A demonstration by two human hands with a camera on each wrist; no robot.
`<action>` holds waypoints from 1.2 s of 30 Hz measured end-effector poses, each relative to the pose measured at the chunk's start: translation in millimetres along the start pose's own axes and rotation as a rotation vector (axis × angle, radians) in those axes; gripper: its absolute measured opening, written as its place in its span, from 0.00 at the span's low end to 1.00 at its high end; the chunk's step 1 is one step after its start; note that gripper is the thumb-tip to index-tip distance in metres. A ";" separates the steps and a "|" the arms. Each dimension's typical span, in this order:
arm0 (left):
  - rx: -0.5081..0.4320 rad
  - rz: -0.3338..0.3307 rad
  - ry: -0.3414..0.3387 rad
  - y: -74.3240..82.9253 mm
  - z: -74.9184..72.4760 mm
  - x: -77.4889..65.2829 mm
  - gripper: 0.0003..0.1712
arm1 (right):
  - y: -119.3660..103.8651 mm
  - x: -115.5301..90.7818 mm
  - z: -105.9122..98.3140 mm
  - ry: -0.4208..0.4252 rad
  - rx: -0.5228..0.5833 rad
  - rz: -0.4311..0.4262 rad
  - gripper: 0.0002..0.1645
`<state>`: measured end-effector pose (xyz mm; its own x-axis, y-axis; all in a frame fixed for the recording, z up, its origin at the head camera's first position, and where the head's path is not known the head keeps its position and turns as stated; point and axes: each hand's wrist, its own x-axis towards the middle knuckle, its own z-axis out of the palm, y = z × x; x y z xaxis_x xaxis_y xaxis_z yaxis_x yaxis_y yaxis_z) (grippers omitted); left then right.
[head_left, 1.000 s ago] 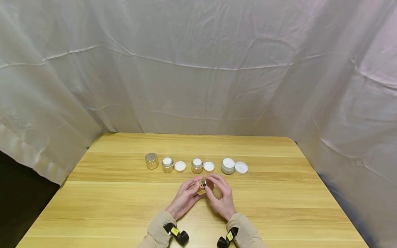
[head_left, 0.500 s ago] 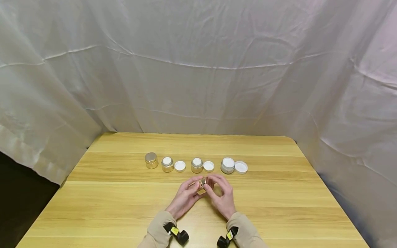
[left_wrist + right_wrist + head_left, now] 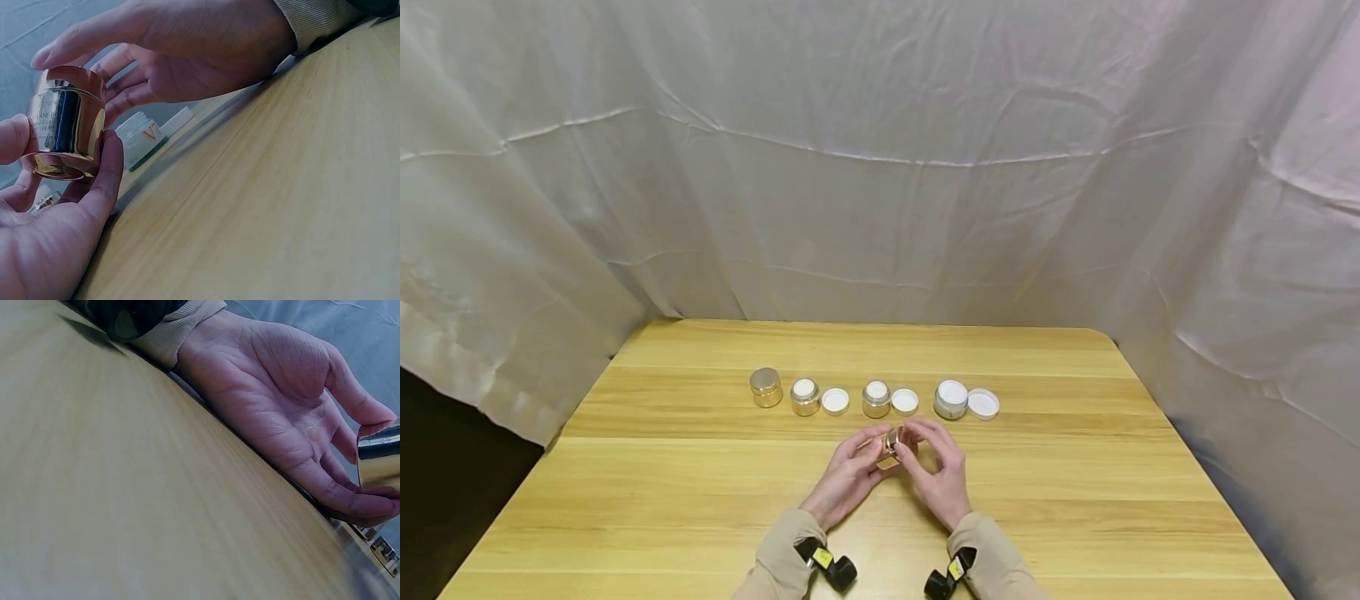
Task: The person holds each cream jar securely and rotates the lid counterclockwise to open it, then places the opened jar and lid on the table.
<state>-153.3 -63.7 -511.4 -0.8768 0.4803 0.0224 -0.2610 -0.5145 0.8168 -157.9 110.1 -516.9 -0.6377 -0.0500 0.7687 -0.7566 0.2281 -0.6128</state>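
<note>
A shiny gold cosmetic cream jar is held between both hands, just in front of the row of jars. Printed lettering shows on its side in the left wrist view, where a seam runs below the top of the jar. My left hand grips the body with thumb and fingers. My right hand curls its thumb and fingers round the lid end. In the right wrist view, the left hand holds the jar at the frame's edge; my right hand is out of that frame.
Behind the hands stands a row: a capped gold jar, two uncapped gold jars with white tops, and a wider frosted jar with red lettering. White-lined lids lie beside the uncapped ones. Grey curtain encloses the wooden table.
My right thumb and fingers have shifted slightly round the lid end of the jar. The left hand keeps its grip in place, and the row of jars stays as it was.
</note>
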 end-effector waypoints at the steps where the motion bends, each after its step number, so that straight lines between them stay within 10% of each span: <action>1: -0.001 0.001 -0.001 0.0 -0.1 0.0 0.15 | 0.5 -0.2 0.0 -0.002 0.011 -0.003 0.22; 36: 0.005 0.003 0.004 0.7 1.0 -1.9 0.14 | -1.0 0.1 -0.3 -0.003 0.131 -0.006 0.21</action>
<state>-151.5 -64.3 -510.3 -0.8790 0.4763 0.0226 -0.2563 -0.5119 0.8199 -157.2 110.2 -516.1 -0.6332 -0.0537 0.7721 -0.7728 0.0993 -0.6269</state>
